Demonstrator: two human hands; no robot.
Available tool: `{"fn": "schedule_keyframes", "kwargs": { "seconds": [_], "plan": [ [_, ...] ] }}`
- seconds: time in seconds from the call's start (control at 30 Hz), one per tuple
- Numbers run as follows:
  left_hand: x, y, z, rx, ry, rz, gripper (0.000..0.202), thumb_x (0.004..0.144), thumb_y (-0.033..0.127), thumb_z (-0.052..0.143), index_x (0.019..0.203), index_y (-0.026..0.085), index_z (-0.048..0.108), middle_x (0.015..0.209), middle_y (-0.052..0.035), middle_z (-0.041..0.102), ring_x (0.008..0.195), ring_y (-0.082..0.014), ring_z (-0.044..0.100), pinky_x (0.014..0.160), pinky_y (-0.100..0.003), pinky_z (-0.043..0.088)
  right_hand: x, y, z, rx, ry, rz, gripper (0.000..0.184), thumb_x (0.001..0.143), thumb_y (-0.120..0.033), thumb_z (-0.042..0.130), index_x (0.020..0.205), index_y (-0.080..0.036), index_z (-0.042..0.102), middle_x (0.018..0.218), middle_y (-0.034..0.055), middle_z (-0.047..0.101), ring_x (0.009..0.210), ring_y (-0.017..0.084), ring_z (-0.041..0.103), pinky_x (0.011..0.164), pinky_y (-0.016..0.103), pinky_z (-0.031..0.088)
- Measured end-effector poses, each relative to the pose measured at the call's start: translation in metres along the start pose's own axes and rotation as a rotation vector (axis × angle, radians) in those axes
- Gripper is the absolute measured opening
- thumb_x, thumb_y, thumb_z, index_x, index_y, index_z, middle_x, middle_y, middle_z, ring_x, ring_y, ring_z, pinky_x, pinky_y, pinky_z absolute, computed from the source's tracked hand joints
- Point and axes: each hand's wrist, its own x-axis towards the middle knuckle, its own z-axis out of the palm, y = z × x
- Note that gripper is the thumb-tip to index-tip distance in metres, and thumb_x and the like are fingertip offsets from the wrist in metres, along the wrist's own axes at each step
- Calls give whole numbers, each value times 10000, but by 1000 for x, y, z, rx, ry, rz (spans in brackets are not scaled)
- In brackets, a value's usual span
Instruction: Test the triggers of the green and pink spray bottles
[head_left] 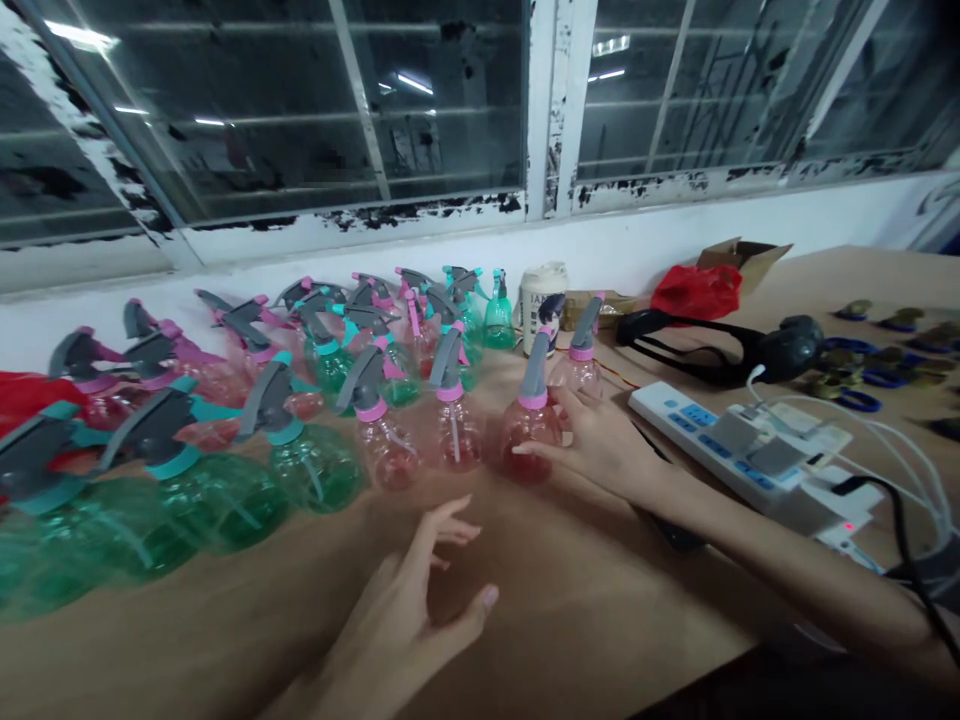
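My right hand [611, 440] is closed around the body of a pink spray bottle [523, 425] with a grey trigger head and pink collar; the bottle stands upright at the tabletop. Its thumb lies across the front, while the fingers are partly hidden behind. Above the bare wood nearer to me, my left hand [416, 600] is open, fingers and thumb apart, holding nothing. Another pink spray bottle [459, 430] stands just left of the gripped one, and one more pink spray bottle [581, 372] sits behind my right hand.
Rows of green spray bottles [225, 500] and pink ones fill the left and back. On the right lie a white power strip [705, 440] with cables, black headphones [780, 350], a red bag [694, 290] and a cardboard box [754, 262]. A white cup [534, 300] stands by the wall.
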Motion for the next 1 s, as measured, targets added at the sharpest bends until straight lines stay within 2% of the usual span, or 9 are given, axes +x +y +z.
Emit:
{"fn": "schedule_keyframes", "kwargs": {
  "seconds": [0.1, 0.17, 0.43, 0.57, 0.63, 0.7, 0.8, 0.9, 1.0],
  "plan": [
    [-5, -9, 3, 19, -5, -6, 520, 839, 299, 576, 1320, 322, 379, 1076, -33, 680, 896, -225, 673, 824, -416, 545, 14, 0, 3, -73, -36, 62, 696, 799, -644, 580, 1211, -87, 520, 921, 182, 712, 867, 380, 679, 670, 458, 528],
    [-5, -10, 5, 36, -13, -11, 524, 829, 280, 574, 1312, 329, 377, 1063, -20, 685, 894, -224, 676, 820, -415, 548, 22, 0, 4, -97, -47, 67, 665, 802, -634, 580, 1188, -95, 538, 899, 180, 708, 843, 379, 678, 647, 443, 518],
    [2, -9, 8, 83, -52, -11, 560, 752, 236, 613, 1275, 323, 435, 1093, -35, 687, 876, -251, 685, 785, -430, 567, 41, -2, 8, -163, -53, 73, 594, 793, -626, 596, 1109, -123, 598, 857, 173, 690, 894, 374, 645, 686, 448, 506],
    [4, -13, 8, 91, -53, 9, 534, 755, 244, 627, 1258, 321, 467, 1091, -40, 687, 888, -261, 685, 786, -435, 569, 33, -3, 5, -161, -17, 45, 612, 818, -609, 579, 1196, -128, 577, 988, 184, 697, 991, 379, 630, 785, 482, 496],
    [5, -15, 8, 86, -34, 14, 528, 760, 256, 631, 1260, 321, 474, 1094, -41, 689, 879, -260, 687, 784, -432, 572, 25, -1, -1, -111, 24, 37, 597, 838, -604, 557, 1231, -155, 567, 1025, 160, 704, 982, 355, 644, 793, 462, 497],
    [7, -17, 6, 73, -23, 17, 496, 774, 265, 625, 1247, 323, 487, 1096, -38, 691, 874, -257, 690, 774, -423, 578, 15, 5, -10, 11, 70, 61, 504, 858, -587, 543, 1179, -204, 610, 951, 101, 729, 859, 297, 681, 721, 399, 507],
    [10, -16, 4, 56, -14, 26, 441, 805, 264, 601, 1227, 330, 496, 1117, -32, 683, 900, -248, 687, 779, -404, 584, 6, 23, -24, 163, 163, 174, 354, 883, -541, 529, 934, -230, 691, 776, 36, 723, 633, 205, 651, 592, 320, 470],
    [13, -13, 3, 66, 1, 34, 433, 820, 269, 591, 1235, 338, 488, 1136, -28, 667, 909, -240, 681, 783, -393, 585, 10, 46, -29, 138, 277, 285, 383, 865, -549, 545, 846, -187, 671, 787, 80, 706, 677, 234, 633, 616, 348, 458],
    [16, -10, 5, 48, -8, 51, 421, 826, 274, 572, 1232, 340, 484, 1148, -30, 659, 882, -236, 682, 766, -394, 589, 24, 66, -22, 140, 332, 344, 469, 807, -576, 608, 959, -135, 660, 948, 160, 705, 803, 289, 641, 684, 399, 473]
  ]
}}
